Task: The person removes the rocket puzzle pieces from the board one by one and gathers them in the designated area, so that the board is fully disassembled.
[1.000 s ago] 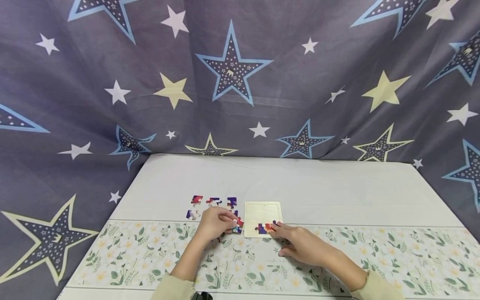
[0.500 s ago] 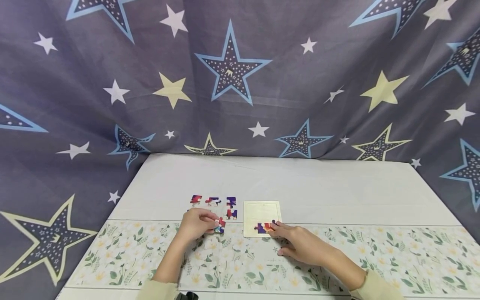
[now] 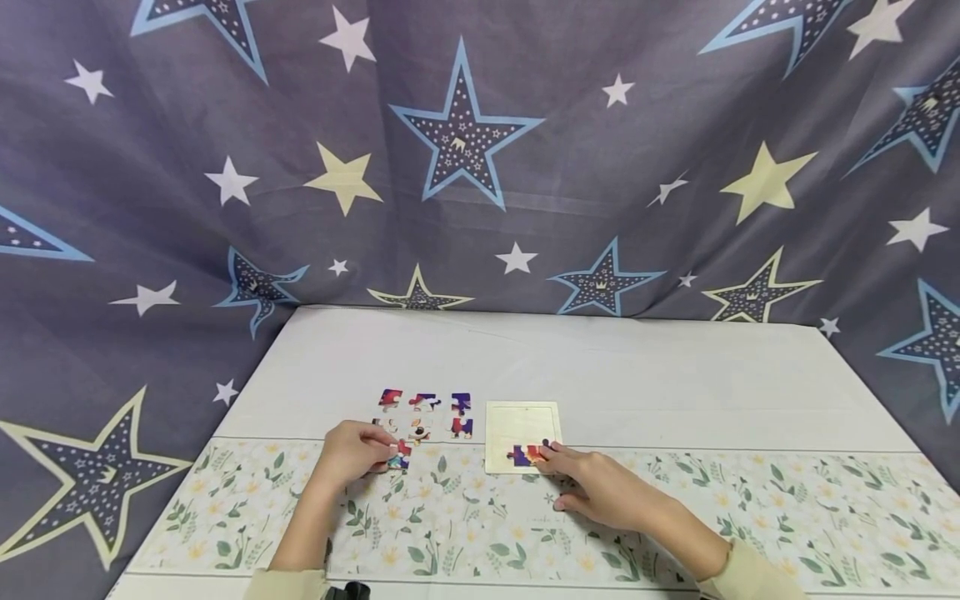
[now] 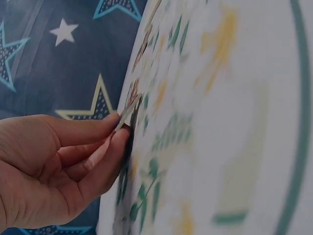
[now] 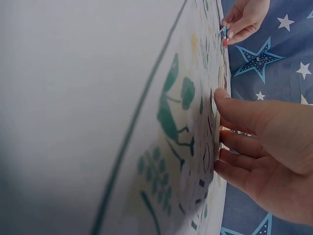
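Between thumb and fingertips, my left hand (image 3: 351,454) pinches a red and blue jigsaw piece (image 3: 401,455), left of the tray. The left wrist view shows that piece (image 4: 128,111) edge-on, tilted close over the table. My right hand (image 3: 600,486) rests at the lower right of a pale square puzzle tray (image 3: 517,425), its extended fingertips on the joined jigsaw pieces (image 3: 525,456) inside; the fingers partly cover them. In the right wrist view, the fingers lie extended along the tray's edge.
Several loose jigsaw pieces lie in rows left of the tray, among them a red one (image 3: 391,399), a purple one (image 3: 461,403) and a white one with an eye (image 3: 420,429). A floral strip (image 3: 450,517) crosses the white table, with a star-patterned curtain (image 3: 600,183) behind.
My left hand has moved left from beside the tray, carrying the red and blue jigsaw piece and uncovering loose pieces behind it. My right hand has stayed in place.
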{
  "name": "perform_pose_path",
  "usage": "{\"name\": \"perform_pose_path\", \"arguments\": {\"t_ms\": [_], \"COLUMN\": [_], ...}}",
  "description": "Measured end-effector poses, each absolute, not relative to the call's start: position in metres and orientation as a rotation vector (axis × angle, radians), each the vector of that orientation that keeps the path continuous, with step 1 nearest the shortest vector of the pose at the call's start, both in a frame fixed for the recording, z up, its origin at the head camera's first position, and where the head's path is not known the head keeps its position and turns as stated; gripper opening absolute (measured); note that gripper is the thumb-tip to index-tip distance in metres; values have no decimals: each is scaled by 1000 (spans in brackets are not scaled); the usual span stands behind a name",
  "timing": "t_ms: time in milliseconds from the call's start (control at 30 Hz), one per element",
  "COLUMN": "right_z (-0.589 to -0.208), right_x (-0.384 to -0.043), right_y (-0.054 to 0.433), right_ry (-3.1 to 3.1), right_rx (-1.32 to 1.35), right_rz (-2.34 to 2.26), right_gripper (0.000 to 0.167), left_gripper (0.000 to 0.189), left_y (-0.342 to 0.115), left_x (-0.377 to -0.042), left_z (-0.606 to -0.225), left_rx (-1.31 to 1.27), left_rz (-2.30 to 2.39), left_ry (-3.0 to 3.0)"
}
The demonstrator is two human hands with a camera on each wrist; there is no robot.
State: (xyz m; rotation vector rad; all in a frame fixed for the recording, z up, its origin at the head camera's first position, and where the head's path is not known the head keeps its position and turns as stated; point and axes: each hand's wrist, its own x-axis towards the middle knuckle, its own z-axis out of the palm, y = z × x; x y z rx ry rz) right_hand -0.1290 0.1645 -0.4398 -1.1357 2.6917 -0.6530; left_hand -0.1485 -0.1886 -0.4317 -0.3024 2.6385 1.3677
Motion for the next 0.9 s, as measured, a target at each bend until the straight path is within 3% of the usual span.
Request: {"name": "perform_pose_path", "arguments": {"t_ms": [900], "right_z": [-442], "right_x": [-129], "right_y": [165], "right_ry": [2681], "right_rx": [-1116], "right_rz": [-675], "right_gripper": [51], "left_gripper": [13], "left_y": [-215], "left_x": [-146], "left_z": [-425], "left_rx": [-366], "left_rz": [1189], "left_ry": [2805]}}
